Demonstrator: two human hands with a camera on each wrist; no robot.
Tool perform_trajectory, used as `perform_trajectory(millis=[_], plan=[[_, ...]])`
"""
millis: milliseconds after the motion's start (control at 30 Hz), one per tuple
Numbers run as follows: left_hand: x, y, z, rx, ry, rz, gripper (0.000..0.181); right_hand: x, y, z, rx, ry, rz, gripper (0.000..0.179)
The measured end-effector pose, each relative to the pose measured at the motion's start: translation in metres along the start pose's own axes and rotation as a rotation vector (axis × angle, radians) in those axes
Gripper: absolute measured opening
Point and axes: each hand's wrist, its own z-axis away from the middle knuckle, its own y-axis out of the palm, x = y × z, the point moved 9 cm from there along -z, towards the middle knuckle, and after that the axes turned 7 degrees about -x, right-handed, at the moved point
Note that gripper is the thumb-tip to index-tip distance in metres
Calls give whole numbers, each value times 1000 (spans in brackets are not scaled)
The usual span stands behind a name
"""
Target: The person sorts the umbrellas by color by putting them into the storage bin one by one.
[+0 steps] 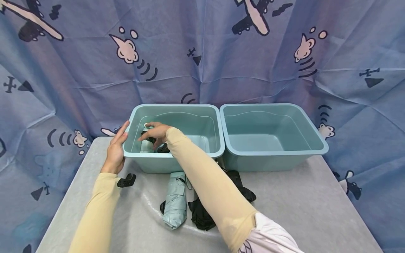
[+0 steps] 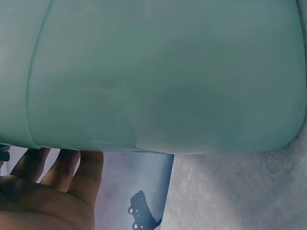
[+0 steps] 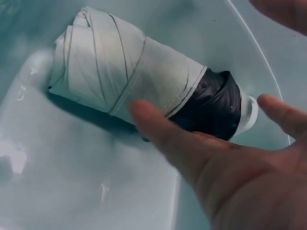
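A pale folded umbrella [image 3: 129, 67] with a black band and a white end lies in the left green bin [image 1: 202, 109], along its left wall. My right hand [image 1: 158, 133] reaches down into this bin, fingers and thumb spread over the umbrella. In the right wrist view the thumb [image 3: 163, 129] overlaps the umbrella's side, and the hand does not grip it. On the outer left side of the bin, my left hand [image 1: 114, 154] rests with straight fingers against the wall near the rim. The left wrist view shows its fingers [image 2: 88, 172] partly behind the bin wall.
A second green bin [image 1: 275, 163] stands at the right, close beside the first. In front of the bins, a light blue folded umbrella [image 1: 175, 203] lies on the grey table [image 1: 300, 211]. Black folded fabric [image 1: 202, 215] lies beside it, partly hidden under my right arm. A patterned curtain hangs behind.
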Motion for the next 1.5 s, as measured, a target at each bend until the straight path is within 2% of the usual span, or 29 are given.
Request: perform_trajectory(millis=[133,500,667,1067,1300,1500], plan=[[0,0,1,1,-2,-1,53,-3,-2,-1,-5,15,0,84],[0,-2,0,-14,-3,-7,53,6,-11,4,-19,-15,1,79],[1,2,1,-16,-20,8,52,14,-24,15,-27,-28,-13,78],[0,1,4,-4,-20,9,54,44,-29,70,0,-169,25,75],[-2,1,6,13,-20,7,54,51,-25,107,62,-287,35,72],[-1,1,7,6,-35,30,54,46,-30,143,76,-382,43,70]])
